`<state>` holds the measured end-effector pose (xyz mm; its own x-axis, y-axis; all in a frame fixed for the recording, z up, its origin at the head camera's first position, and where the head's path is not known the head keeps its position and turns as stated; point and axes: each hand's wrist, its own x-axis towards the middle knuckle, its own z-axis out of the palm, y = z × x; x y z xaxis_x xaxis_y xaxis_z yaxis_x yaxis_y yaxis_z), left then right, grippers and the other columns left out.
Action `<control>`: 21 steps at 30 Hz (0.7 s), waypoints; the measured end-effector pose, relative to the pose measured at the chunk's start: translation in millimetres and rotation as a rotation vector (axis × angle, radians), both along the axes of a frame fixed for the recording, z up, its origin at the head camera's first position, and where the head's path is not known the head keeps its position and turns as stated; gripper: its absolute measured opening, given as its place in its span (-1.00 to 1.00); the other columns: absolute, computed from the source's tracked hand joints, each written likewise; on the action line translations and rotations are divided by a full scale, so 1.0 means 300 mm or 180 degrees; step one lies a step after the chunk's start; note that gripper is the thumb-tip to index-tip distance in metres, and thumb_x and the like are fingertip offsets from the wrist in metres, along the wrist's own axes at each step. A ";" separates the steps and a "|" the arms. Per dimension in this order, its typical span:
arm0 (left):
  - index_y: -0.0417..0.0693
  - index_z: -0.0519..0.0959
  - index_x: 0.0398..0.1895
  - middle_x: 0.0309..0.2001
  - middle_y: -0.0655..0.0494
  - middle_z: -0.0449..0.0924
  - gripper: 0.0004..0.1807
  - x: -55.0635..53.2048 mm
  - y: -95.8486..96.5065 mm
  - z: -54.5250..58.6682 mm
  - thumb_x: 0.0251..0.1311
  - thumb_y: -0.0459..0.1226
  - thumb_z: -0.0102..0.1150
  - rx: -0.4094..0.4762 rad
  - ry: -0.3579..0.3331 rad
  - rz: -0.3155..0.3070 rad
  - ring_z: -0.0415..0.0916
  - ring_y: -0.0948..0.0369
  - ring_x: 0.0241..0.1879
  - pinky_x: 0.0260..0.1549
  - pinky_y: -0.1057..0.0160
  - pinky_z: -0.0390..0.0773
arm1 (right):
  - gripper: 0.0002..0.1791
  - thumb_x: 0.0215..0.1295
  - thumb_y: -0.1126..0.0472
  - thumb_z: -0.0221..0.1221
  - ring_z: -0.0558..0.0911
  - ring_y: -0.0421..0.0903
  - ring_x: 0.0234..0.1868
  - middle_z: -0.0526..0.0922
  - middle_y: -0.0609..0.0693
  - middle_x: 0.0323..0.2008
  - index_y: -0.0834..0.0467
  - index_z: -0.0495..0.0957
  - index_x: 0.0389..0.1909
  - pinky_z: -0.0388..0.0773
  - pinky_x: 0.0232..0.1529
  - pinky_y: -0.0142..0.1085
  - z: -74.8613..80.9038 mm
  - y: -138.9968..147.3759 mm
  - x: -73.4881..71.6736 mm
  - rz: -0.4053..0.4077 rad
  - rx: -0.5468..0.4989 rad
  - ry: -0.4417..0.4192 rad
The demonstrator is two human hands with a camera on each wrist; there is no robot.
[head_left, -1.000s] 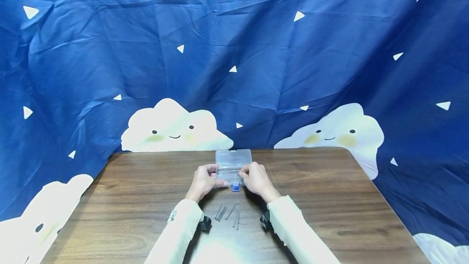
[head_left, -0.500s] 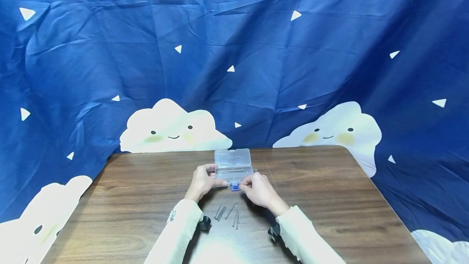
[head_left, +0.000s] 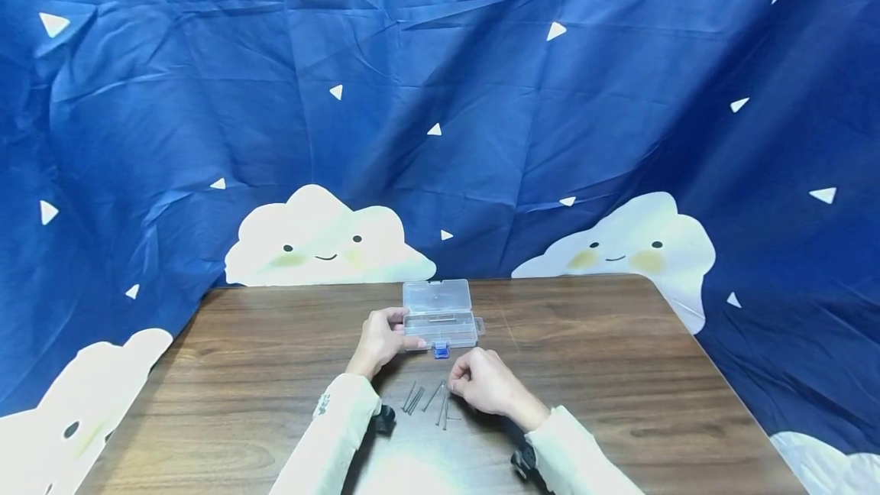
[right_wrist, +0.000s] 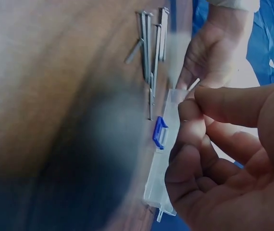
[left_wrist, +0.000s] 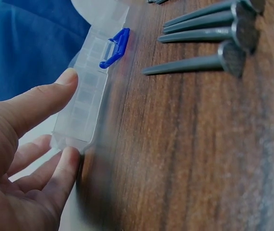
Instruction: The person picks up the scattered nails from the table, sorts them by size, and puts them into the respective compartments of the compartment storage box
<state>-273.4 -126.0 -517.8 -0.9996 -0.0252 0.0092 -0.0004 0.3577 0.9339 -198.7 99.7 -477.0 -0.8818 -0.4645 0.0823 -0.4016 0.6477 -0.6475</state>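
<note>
On the table stands a small clear plastic box (head_left: 457, 334) with its lid (head_left: 436, 295) raised at the back and a blue latch (head_left: 441, 351) at the front. My left hand (head_left: 376, 341) grips its left end, thumb at the front side and fingers at the end wall. Inside the box a thin nail (head_left: 442, 319) lies crosswise. Several grey nails (head_left: 414, 401) are loose on the table in front. My right hand (head_left: 488, 382) hovers beside them, fingers loosely curled and thumb near the index finger (right_wrist: 190, 113); I see no nail held there.
The wooden table (head_left: 619, 373) reaches back to a blue curtain (head_left: 481, 136) printed with clouds and triangles. Dark wrist cameras are strapped under both sleeves. The box stands near the table's far edge.
My right hand has left the inside of the box and come back toward me, down to the loose nails. The left hand keeps its hold on the box. The loose nails look unmoved.
</note>
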 end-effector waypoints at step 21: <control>-0.34 0.56 0.21 0.02 -0.16 0.67 -0.13 0.008 0.001 -0.013 -0.35 -0.41 0.71 0.0047 0.0111 -0.0053 0.65 0.05 -0.04 -0.06 0.14 0.64 | -0.63 0.04 0.42 0.25 0.33 -0.31 -0.66 0.33 -0.29 -0.73 -0.02 0.38 -0.75 0.39 -0.57 -0.39 -0.060 -0.016 0.099 0.0400 0.0676 0.0384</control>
